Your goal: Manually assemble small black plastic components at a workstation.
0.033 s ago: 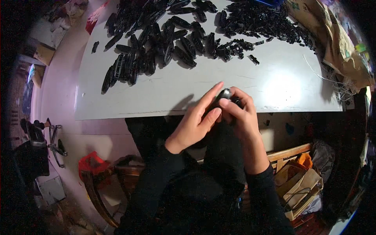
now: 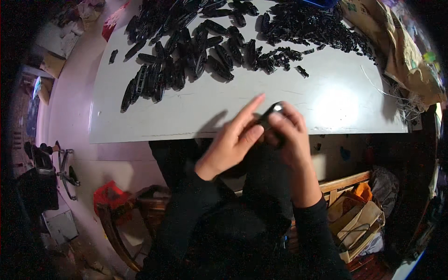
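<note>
Plainly, the white table [image 2: 158, 122] bears a heap of long black pieces [image 2: 189, 55] toward its far edge and a scatter of small black parts [image 2: 308, 29] toward its far right corner. At the near edge, the left hand [image 2: 232, 143] is spread, its contact unclear; the right hand [image 2: 291, 131] pinches a glossy dark piece [image 2: 269, 115]. Should that smooth surface slip, the piece could drop past the near edge.

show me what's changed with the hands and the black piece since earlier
The right hand and the black piece it holds have shifted slightly rightward. Whether the left hand touches the piece is unclear. The black parts on the white table look unchanged.
</note>
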Available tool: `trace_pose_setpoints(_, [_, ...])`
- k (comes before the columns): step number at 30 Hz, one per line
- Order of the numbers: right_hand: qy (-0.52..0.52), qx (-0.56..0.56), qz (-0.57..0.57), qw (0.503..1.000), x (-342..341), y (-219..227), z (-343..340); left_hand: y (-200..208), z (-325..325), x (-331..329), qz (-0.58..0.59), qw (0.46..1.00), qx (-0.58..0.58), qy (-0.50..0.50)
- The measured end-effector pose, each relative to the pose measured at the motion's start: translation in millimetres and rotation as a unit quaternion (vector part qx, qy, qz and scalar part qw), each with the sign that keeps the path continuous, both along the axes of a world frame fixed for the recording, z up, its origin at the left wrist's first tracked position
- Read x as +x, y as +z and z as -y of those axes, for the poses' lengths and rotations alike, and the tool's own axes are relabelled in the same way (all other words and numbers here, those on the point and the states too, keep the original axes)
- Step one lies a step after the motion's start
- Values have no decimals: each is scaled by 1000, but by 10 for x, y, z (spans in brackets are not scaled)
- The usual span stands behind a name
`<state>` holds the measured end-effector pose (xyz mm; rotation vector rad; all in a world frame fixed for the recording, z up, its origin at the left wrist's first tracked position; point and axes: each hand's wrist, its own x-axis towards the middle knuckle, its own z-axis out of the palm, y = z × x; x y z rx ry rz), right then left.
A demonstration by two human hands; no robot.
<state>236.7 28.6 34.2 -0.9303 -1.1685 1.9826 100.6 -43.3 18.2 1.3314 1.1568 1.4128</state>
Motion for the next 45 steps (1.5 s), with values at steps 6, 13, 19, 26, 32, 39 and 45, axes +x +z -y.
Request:
trace_pose_setpoints(6, [-159,72,-4,985,297,47,-780,15,-483,-533,-590,747,83,294])
trace_pose_setpoints(13, [-87,485,548,676,114,-12,-1264,135,-479,-585,-654,718,80,226])
trace_pose_setpoints(19, [35,180,178,967,163,107,-882,141,-216,-274,-123,977,16,174])
trace_pose_setpoints(26, [64,77,42,994,70,80,-333,178,-64,-146,141,981,-89,103])
trace_pose_setpoints(32, [82,47,-6,995,-52,130,-87,205,-33,-69,126,981,-103,102])
trace_pose_setpoints(39, [79,65,32,994,-144,125,4,191,11,-45,-77,994,7,74])
trace_pose_setpoints(45, [-32,61,-18,997,-269,80,116,175,108,-57,-71,995,-27,66])
